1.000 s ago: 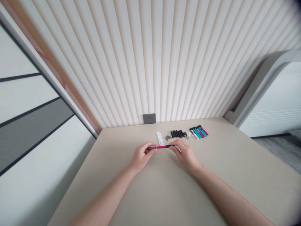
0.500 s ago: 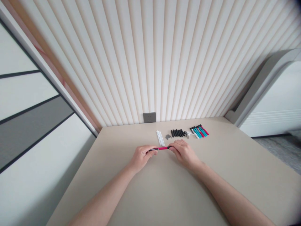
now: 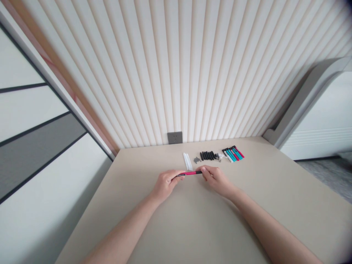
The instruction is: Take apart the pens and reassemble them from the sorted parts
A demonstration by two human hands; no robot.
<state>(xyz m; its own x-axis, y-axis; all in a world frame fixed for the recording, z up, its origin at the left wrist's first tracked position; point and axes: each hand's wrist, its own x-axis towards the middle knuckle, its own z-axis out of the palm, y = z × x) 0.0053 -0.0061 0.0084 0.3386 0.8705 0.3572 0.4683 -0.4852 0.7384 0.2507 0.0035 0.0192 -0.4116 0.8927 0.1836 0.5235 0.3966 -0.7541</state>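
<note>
A pink and black pen (image 3: 190, 173) is held level between my two hands, just above the table. My left hand (image 3: 165, 183) is closed round its left end, where a dark strip with small lettering shows. At the black right end, my right hand (image 3: 216, 179) pinches with thumb and fingers; the tip there is hidden. Right behind the pen lie several thin white sticks (image 3: 187, 162) that look like refills. Beyond my right hand are small grey metal pieces (image 3: 197, 160) and a row of short black tubes (image 3: 208, 156).
Farther right on the beige table (image 3: 143, 165) are small white and metallic bits (image 3: 220, 157) and a row of white, teal and pink pens or barrels (image 3: 233, 154) with black ends. A dark socket (image 3: 175, 138) sits on the ribbed wall behind the table.
My right hand has shifted its grip slightly on the pen's right end, and more of the black section shows now. My left hand stays nearly still.
</note>
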